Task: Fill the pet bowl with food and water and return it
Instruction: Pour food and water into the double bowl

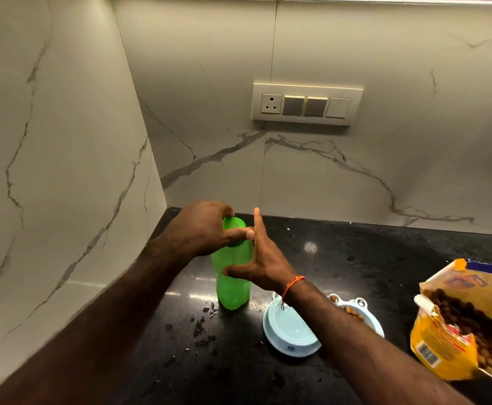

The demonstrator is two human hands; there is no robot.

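Note:
A green plastic bottle (233,285) stands upright on the black counter near the corner. My left hand (207,229) is wrapped over its cap at the top. My right hand (259,264) lies against the bottle's right side with fingers spread, thumb across the body and forefinger pointing up. To the right of the bottle sits the light blue double pet bowl (271,331); its near compartment holds water and its far compartment (354,312) holds brown kibble, partly hidden by my right forearm.
An open yellow bag of brown kibble (461,325) lies at the right edge of the counter. Water drops (201,328) are scattered on the black counter (370,258) in front of the bottle. Marble walls close the left and back; a switch panel (306,105) is on the back wall.

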